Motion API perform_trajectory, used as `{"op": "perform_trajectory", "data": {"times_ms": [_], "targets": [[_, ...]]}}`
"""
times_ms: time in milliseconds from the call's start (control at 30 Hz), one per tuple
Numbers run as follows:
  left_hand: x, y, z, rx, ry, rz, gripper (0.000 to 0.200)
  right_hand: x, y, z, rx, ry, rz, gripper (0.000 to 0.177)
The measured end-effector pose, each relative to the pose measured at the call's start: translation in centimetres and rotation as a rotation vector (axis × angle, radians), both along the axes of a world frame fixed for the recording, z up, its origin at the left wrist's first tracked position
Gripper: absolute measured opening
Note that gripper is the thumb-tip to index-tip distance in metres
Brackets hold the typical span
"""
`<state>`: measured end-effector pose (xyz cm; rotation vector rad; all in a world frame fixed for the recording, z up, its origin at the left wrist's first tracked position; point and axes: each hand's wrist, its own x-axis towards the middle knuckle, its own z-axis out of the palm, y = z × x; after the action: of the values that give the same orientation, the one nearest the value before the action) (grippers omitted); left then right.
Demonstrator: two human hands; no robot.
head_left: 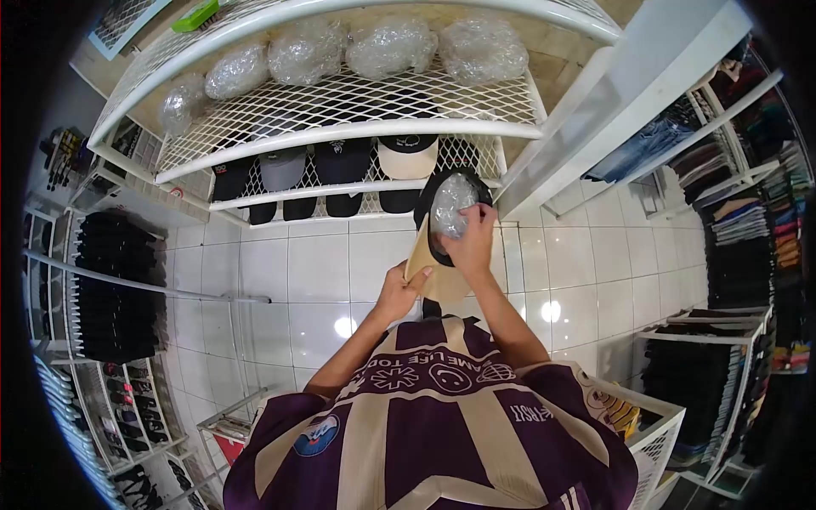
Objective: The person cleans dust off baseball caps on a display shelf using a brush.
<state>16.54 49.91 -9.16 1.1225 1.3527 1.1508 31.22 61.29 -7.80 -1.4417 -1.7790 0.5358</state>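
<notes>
My left hand (398, 293) is closed on the tan brim of a black-and-tan cap (446, 285), thumb on top. The cap is turned with its hollow inside facing up. A wad of crumpled clear plastic (455, 197) fills the hollow. My right hand (470, 245) reaches into the cap from the right, its fingers bent and pressed against the plastic. Part of the fingertips is hidden by the wad. Just beyond the cap, more caps (408, 157) line a lower mesh shelf.
A white mesh rack (340, 140) stands ahead, with several plastic wads (306, 51) along an upper shelf and a green object (195, 15) at its top left. A white pillar (612, 102) rises at right. Clothes racks (119, 285) flank both sides above the tiled floor (319, 259).
</notes>
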Motion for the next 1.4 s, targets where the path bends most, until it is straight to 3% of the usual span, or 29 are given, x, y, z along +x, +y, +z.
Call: {"op": "perform_trajectory", "data": {"times_ms": [67,167,233,300,367,400,433,500,533,567,633,667,700,767,833,900,933,967,1033,1067,1100,1167,1200,1233,1300,1400], "targets": [[-0.4,0.3,-0.1,0.024,0.086,-0.028,0.03,-0.5,0.1,-1.5,0.031,-0.041,-0.058,0.072],[-1.7,0.3,0.6,-0.064,0.164,-0.012,0.029,-0.5,0.8,-1.2,-0.086,-0.083,0.075,0.072],[-2.3,-0.3,1.6,-0.067,0.124,0.021,0.028,1.6,1.3,-0.4,-0.189,-0.083,0.428,0.065],[-2.2,-0.1,1.7,-0.06,0.077,0.039,0.028,1.6,1.5,-0.8,-0.232,-0.022,0.417,0.06],[-1.4,-0.1,0.9,0.192,0.175,-0.057,0.027,-0.8,-0.6,-0.1,-0.082,-0.022,0.048,0.056],[-1.6,0.4,1.0,0.175,0.164,-0.095,0.026,-1.2,-0.9,-0.9,-0.052,-0.067,0.002,0.06],[-1.7,0.8,1.2,0.184,0.162,-0.101,0.026,-0.9,-0.8,-1.6,-0.044,-0.068,-0.005,0.06],[-2.3,1.7,1.9,0.046,0.4,-0.076,0.024,-0.6,-0.6,-2.4,-0.011,0.019,0.007,0.071],[-2.5,1.9,2.3,0.087,0.659,-0.099,0.031,0.4,0.2,-2.4,-0.257,0.122,0.122,0.082],[-2.3,2.0,2.5,0.082,0.658,-0.098,0.031,0.7,0.0,-2.7,-0.262,0.121,0.124,0.082],[-1.0,2.1,3.4,0.298,0.789,0.003,0.039,0.8,-1.5,2.8,-0.827,1.014,0.041,0.089],[-0.7,2.4,2.3,0.408,0.864,-0.021,0.053,-0.2,-2.6,5.3,-0.787,0.902,0.01,0.088],[-0.2,2.4,2.3,0.404,0.859,-0.027,0.053,-1.0,-3.0,5.9,-0.645,0.865,0.089,0.073],[0.8,2.8,2.5,0.46,0.868,-0.078,0.061,-0.6,-2.0,1.4,-0.343,0.738,-0.026,0.057],[0.8,3.6,3.7,0.354,0.865,-0.181,0.066,0.8,-2.0,1.8,-0.359,0.831,-0.013,0.051],[0.5,4.0,5.6,0.318,0.523,-0.339,0.068,2.9,-1.4,1.5,-0.382,0.92,0.004,0.046],[-0.2,4.3,4.8,0.255,0.375,-0.407,0.079,4.1,-1.0,0.8,-0.427,1.019,0.056,0.045],[0.1,4.9,3.6,0.252,0.372,-0.408,0.079,5.3,-0.6,0.1,-0.47,1.118,0.11,0.043],[0.6,6.0,1.1,-0.347,-0.45,0.064,0.083,6.8,0.1,-0.1,-0.553,1.209,0.116,0.043],[0.1,7.1,0.0,-0.535,-0.552,0.014,0.071,7.4,0.6,-0.7,-0.638,1.264,0.139,0.043],[0.2,7.3,-0.9,-0.534,-0.552,0.016,0.071,7.8,1.1,-1.1,-0.723,1.316,0.162,0.043],[0.9,8.3,-2.6,-0.504,-0.808,-0.129,0.052,8.0,1.7,-1.2,-0.714,1.302,0.148,0.042],[1.0,9.1,-3.2,-0.481,-0.942,-0.079,0.043,7.9,2.1,-0.7,-0.705,1.29,0.133,0.041],[1.4,9.7,-3.9,-0.474,-0.945,-0.076,0.043,7.9,2.2,-0.2,-0.705,1.286,0.14,0.041],[2.0,11.1,-4.5,-0.368,-1.014,0.028,0.045,8.0,1.9,0.5,-0.822,0.975,-0.048,0.044],[3.3,13.2,-4.5,-0.354,-0.99,0.06,0.044,8.6,1.3,-0.1,-0.92,1.006,0.017,0.046]]}}
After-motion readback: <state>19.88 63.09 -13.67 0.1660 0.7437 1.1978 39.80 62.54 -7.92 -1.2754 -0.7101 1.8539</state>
